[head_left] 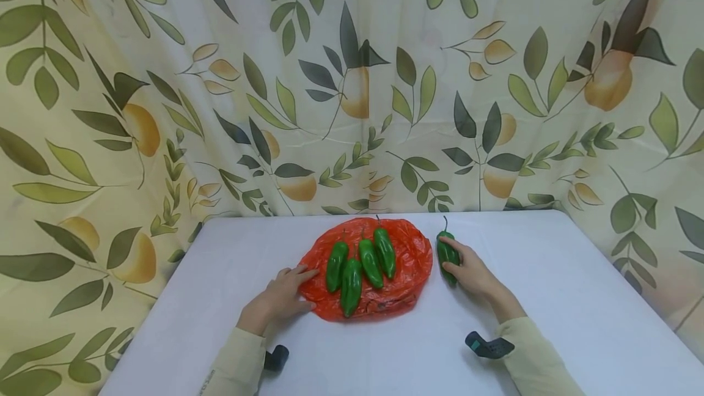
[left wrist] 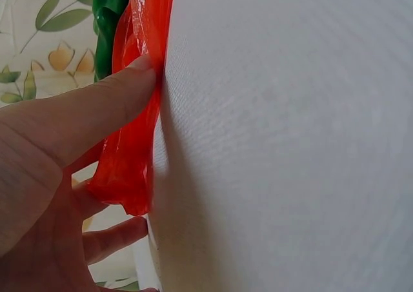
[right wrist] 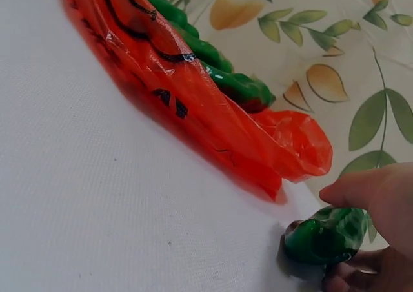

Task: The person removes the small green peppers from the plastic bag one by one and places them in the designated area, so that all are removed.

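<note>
Green pepper (head_left: 448,255): within my right hand (head_left: 470,267), stem pointing away from me; it lies just beside the red bag (head_left: 415,298), a narrow gap between the two. Whether its whole underside rests on the table I cannot tell.
Right-hand grip: thumb and fingers curled round the pepper, which sits between them.
Left hand (head_left: 282,296): at the bag's edge on my left, fingers extended and spread, thumb touching the red plastic, as the left wrist view shows.
Spacing of hands: well apart, one on each side of the bag.
Red bag: spread out between my hands, wrinkled and glossy, with black marks on the side nearer me.
Four peppers (head_left: 351,287) on the bag: green and shiny, lying side by side between my hands, stems away from me; the one second from my left hand lies closest to me.
White table (head_left: 396,356): beneath both hands and the bag.
Sleeves (head_left: 538,353): pale beige, reaching to both my wrists.
Wrist devices (head_left: 489,345): dark, one jutting inward beside each sleeve cuff.
Curtain (head_left: 379,90): beyond my hands and the table's far edge, cream, printed with leaves and orange-yellow fruit.
</note>
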The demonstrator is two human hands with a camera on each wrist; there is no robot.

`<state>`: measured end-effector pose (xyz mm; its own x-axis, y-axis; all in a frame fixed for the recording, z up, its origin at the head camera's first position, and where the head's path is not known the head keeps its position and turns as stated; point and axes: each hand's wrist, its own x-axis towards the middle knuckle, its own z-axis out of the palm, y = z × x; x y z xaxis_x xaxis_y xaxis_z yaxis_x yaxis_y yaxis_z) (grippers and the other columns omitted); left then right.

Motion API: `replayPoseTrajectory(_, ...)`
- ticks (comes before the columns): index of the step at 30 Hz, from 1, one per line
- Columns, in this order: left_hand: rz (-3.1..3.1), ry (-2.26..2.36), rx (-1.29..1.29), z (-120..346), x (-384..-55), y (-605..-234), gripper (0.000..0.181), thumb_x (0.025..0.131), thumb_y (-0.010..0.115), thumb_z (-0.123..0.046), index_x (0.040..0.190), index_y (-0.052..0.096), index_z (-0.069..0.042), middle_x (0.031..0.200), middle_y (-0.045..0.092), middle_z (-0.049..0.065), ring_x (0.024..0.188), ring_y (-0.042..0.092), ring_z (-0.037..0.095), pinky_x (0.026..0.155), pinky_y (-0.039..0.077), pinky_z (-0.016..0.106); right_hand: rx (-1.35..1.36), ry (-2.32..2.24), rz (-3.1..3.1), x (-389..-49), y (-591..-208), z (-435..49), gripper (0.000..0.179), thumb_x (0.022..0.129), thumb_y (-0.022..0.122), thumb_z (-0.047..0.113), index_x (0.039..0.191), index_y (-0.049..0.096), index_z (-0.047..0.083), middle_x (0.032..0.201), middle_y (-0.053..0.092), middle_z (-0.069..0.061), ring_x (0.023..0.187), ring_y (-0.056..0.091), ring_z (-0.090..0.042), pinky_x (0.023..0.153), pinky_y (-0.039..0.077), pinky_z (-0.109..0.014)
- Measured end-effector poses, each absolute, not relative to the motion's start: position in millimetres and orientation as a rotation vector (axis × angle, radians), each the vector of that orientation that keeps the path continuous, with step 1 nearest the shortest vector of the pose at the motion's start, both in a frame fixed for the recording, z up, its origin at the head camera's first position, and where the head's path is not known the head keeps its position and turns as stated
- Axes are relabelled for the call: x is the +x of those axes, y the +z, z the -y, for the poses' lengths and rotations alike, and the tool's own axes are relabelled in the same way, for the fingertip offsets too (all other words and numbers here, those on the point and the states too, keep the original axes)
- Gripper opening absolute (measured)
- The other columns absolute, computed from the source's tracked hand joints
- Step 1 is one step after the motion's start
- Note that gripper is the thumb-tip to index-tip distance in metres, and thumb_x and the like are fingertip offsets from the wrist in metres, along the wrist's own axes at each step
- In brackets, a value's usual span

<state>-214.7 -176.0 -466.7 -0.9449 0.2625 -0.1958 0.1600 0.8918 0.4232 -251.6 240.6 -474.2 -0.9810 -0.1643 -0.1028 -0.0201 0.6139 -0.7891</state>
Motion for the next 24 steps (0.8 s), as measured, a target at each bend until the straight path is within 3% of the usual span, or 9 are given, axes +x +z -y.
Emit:
replayPoseTrajectory(12,-2.816,0.606,0.342,176,-216,-467,0.072,0.084,0.082,-0.032,0.149,0.052,-0.023,0.159,0.044,0.009,0.145,0.035,0.043,0.104,0.044,0.072,-0.082,-1.217,-2.782,-250,-463,-242,0.073,0.103,0.055,0.029,0.160,0.017,0.005,0.156,0.023,-0.038,0.138,0.032,-0.061,0.104,0.043,-0.072)
replayPoseTrajectory(24,-2.804,0.634,0.370,178,-214,-465,0.071,0.084,0.082,-0.030,0.149,0.052,-0.021,0.159,0.043,0.011,0.145,0.035,0.044,0.108,0.038,0.073,-0.135,-1.319,-2.942,-241,-435,-222,0.065,0.102,0.058,0.023,0.157,0.028,0.004,0.154,0.031,-0.035,0.134,0.040,-0.053,0.102,0.048,-0.068)
